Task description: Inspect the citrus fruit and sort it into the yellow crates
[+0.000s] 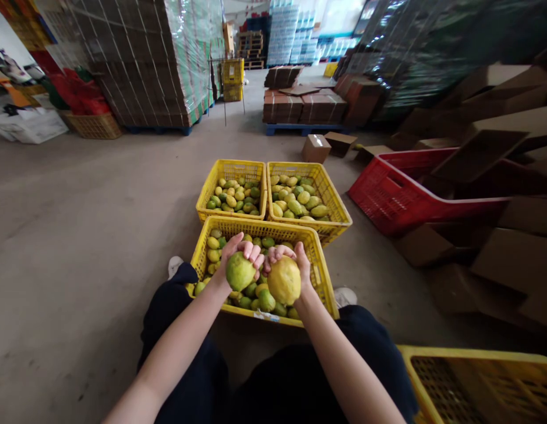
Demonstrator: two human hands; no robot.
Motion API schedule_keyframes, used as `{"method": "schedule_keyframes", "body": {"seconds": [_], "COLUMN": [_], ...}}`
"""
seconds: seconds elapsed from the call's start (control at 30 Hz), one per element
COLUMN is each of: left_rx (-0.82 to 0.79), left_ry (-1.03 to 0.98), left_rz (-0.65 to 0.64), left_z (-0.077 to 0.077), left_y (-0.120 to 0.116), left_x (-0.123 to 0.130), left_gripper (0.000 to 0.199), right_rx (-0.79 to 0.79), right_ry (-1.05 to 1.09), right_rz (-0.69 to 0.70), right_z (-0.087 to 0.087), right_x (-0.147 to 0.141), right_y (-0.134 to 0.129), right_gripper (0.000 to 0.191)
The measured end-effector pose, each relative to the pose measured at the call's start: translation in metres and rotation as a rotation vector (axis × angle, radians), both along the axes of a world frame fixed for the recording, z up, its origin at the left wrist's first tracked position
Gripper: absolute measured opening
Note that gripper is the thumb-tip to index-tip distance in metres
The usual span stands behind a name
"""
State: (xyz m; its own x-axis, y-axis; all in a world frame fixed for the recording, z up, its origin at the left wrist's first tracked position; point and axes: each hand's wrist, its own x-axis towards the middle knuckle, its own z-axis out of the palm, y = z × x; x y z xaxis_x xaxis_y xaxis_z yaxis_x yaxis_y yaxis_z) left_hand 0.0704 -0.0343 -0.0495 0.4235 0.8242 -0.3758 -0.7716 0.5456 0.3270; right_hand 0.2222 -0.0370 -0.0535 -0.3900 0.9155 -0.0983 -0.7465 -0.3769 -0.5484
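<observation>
Above the near yellow crate (328, 287), a green fruit (239, 272) and a yellow fruit (284, 281) are held side by side, just apart, each showing a rounded face to the camera; their long axes cannot be told. The left hand (242, 247) is half curled around the green fruit; the right hand (303, 265), similarly curled, grasps the yellow one.
</observation>
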Motion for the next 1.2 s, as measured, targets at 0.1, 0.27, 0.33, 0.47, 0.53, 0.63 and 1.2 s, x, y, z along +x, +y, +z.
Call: {"method": "schedule_keyframes", "body": {"seconds": [0.1,0.27,0.33,0.47,0.53,0.63,1.2], "left_rx": [-0.008,-0.085,-0.206,-0.347,-0.328,-0.305,-0.271], "left_ry": [0.004,-0.015,0.008,0.069,0.054,0.019,-0.122], "left_rz": [0.012,0.142,0.268,0.401,0.404,0.421,0.333], "left_z": [0.003,0.013,0.012,0.002,-0.003,-0.007,0.001], "left_y": [0.000,0.005,0.008,0.016,0.017,0.018,0.014], "left_x": [0.000,0.005,0.009,0.013,0.013,0.012,0.009], "left_gripper": [0.052,0.042,0.034,0.023,0.021,0.023,0.037], "right_rx": [0.009,-0.258,-0.442,-0.626,-0.598,-0.535,-0.545], "right_ry": [0.002,0.035,0.045,0.042,0.064,0.102,0.198], "right_rz": [-0.004,-0.106,-0.209,-0.279,-0.258,-0.264,-0.316], "right_z": [0.002,-0.002,-0.003,-0.003,-0.002,-0.002,-0.001], "right_x": [-0.001,-0.006,-0.009,-0.016,-0.018,-0.017,-0.007], "right_y": [0.000,0.006,0.008,0.012,0.012,0.011,0.016], "right_gripper": [0.058,0.042,0.035,0.022,0.019,0.017,0.032]}}
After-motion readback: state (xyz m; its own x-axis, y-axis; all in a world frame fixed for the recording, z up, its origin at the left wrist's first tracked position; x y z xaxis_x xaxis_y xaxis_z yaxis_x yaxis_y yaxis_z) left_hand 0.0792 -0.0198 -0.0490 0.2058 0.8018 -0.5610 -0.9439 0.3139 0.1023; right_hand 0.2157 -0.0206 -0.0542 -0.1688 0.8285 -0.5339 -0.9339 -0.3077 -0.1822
